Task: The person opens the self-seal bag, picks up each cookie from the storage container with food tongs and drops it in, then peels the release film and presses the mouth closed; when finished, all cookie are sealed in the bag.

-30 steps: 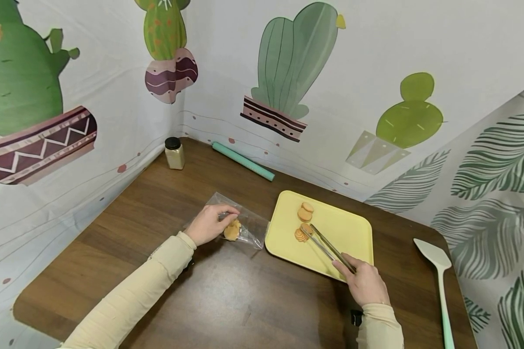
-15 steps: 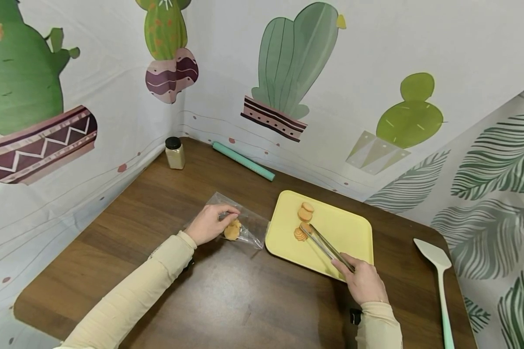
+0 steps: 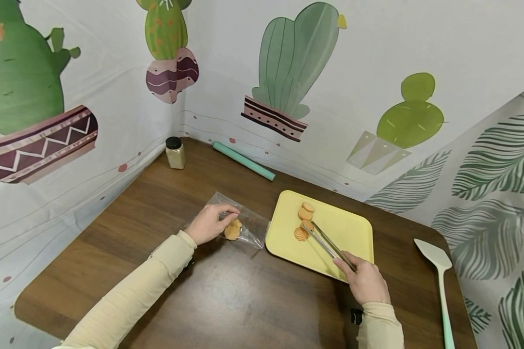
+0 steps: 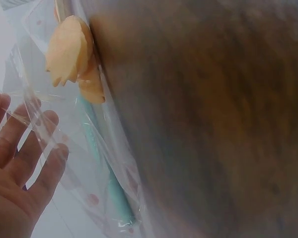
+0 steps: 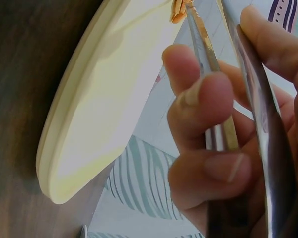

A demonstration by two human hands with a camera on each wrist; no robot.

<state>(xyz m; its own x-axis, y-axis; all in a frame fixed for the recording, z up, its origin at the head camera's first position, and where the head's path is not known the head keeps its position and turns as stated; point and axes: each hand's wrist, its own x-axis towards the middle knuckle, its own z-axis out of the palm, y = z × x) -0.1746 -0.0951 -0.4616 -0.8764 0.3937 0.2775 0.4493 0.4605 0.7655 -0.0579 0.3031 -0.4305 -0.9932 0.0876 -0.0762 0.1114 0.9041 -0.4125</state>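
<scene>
My left hand (image 3: 209, 224) pinches the edge of a clear plastic bag (image 3: 254, 228) lying on the table. Flower-edged cookies (image 3: 233, 230) are inside the bag; the left wrist view shows them overlapping (image 4: 69, 52) behind the film. In my right hand (image 3: 368, 282) I grip metal tongs (image 3: 332, 244), with the fingers curled round their arms. The tong tips are at a round cookie (image 3: 307, 224) on the yellow tray (image 3: 349, 232). A swirled cookie (image 3: 301, 234) lies just in front of it, and more cookies (image 3: 306, 211) sit behind.
A jar with a black lid (image 3: 175, 154) stands in the back left corner. Along the rear edge lies a green stick-like roll (image 3: 243, 161). A white spatula with a green handle (image 3: 438, 264) rests at the right edge. Printed cloth walls rise behind the table.
The tong tips and the cookie at them have shifted slightly back, uncovering more of the swirled cookie. My left hand and the bag have stayed in place.
</scene>
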